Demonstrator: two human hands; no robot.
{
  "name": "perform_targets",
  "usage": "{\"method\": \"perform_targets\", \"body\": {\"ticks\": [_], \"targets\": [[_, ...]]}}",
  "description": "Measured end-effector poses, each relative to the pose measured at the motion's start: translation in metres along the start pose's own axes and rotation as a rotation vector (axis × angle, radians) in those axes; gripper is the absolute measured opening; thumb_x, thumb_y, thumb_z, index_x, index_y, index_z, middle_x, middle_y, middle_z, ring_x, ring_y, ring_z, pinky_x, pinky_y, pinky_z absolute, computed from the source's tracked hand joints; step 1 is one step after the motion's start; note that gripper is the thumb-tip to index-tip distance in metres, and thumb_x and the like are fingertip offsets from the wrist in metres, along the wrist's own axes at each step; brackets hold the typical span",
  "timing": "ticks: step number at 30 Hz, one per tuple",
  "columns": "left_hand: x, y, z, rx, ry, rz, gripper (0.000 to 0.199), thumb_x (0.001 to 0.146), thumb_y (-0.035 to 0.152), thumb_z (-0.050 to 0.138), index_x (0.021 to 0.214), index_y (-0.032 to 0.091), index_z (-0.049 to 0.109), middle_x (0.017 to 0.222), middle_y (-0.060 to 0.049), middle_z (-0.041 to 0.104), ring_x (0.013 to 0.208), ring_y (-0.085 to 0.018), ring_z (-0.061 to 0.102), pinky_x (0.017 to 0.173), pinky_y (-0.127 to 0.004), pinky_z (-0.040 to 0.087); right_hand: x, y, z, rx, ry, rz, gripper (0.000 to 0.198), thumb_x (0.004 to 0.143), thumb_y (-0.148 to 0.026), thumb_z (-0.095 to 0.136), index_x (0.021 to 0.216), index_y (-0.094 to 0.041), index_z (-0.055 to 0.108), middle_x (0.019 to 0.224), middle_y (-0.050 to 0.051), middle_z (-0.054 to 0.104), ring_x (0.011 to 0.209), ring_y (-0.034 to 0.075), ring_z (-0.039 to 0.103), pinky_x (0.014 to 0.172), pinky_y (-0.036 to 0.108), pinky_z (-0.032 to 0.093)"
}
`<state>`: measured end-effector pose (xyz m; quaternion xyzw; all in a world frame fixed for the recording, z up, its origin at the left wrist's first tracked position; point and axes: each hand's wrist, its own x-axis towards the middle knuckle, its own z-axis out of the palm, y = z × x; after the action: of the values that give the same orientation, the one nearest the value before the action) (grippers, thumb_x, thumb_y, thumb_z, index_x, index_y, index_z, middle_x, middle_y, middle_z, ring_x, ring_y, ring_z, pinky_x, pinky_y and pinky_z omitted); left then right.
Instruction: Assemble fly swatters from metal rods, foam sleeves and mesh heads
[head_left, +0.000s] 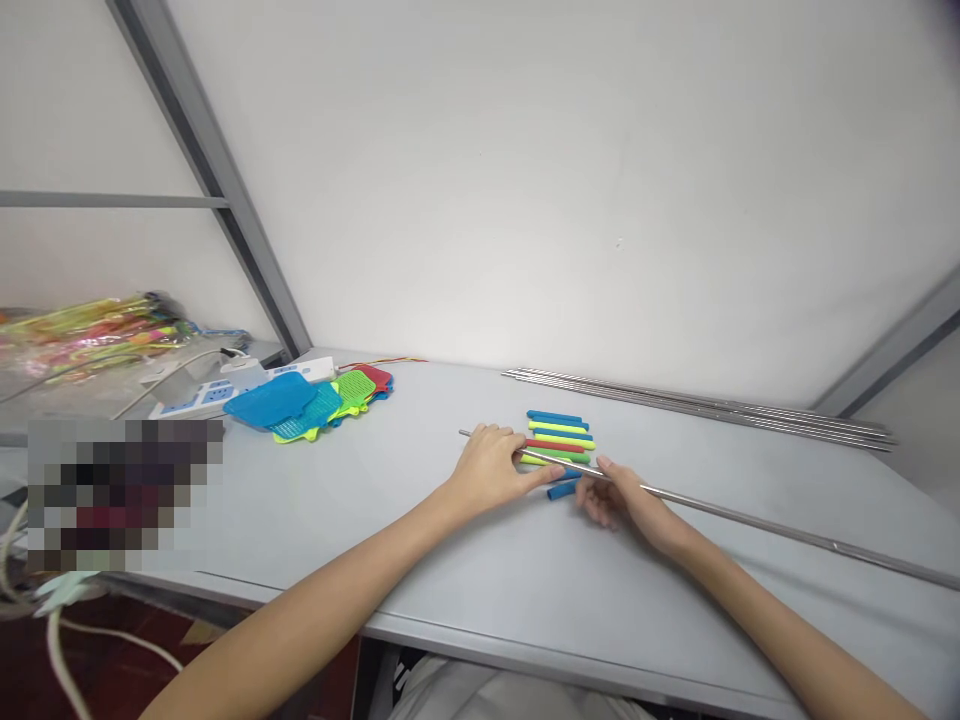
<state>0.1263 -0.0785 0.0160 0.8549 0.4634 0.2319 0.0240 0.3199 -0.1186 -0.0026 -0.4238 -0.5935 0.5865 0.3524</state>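
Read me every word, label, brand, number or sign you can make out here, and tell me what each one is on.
No text can be read.
White power strip: small marks, too blurred to read.
Plastic-wrapped bundle: coloured and shiny, no word legible.
Metal rod, coloured tubes and plastic paddles: no lettering shows.

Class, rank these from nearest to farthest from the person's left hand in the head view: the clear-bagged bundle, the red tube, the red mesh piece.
1. Red tube: just right of the left hand.
2. Red mesh piece: left of the hand, at the mesh pile's right end.
3. Clear-bagged bundle: far left.
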Motion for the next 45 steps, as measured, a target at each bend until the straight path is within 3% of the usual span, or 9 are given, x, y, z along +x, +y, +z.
{"method": "perform_targets", "body": {"ticks": [9,24,40,45], "targets": [[0.001,-0.004,-0.005,0.051,0.007,0.063,0.058,0.063,0.070,0.032,0.050,0.016,0.049,0.048,-0.002,0.050,0.055,-0.014,0.047,0.059,-0.027,0.027,-0.007,0.004,0.018,-0.030,-0.092,-0.051,0.054,0.081,-0.050,0.018,0.069,-0.012,0.055,0.049,0.001,0.046,0.042,0.008,0.039,0.041,0.020,0.029],[0.000,0.000,-0.005,0.060,0.021,0.073,0.058,0.070,0.065,0.029,0.042,0.015,0.042,0.041,0.000,0.044,0.047,-0.011,0.042,0.053,-0.025,0.019,-0.005,0.007,0.012,0.056,-0.140,-0.037,0.051,0.082,-0.047,0.020,0.070,-0.012,0.055,0.050,0.001,0.047,0.043,0.008,0.041,0.041,0.020,0.031],[-0.003,0.004,-0.002,0.053,0.012,0.109,0.050,0.076,0.055,0.033,0.050,0.016,0.049,0.050,0.001,0.053,0.052,-0.011,0.046,0.053,-0.024,0.021,-0.002,0.009,0.006,0.053,-0.142,-0.028,0.055,0.082,-0.048,0.019,0.068,-0.010,0.057,0.047,0.001,0.046,0.042,0.008,0.042,0.041,0.020,0.033],[-0.005,0.007,0.002,0.020,-0.008,0.035,0.052,0.077,0.056,0.030,0.050,0.016,0.048,0.047,0.001,0.052,0.048,-0.010,0.045,0.052,-0.024,0.020,0.002,0.009,0.000,0.067,-0.140,-0.010,0.055,0.082,-0.047,0.020,0.069,-0.010,0.058,0.047,0.001,0.044,0.041,0.008,0.041,0.039,0.020,0.033]]}}
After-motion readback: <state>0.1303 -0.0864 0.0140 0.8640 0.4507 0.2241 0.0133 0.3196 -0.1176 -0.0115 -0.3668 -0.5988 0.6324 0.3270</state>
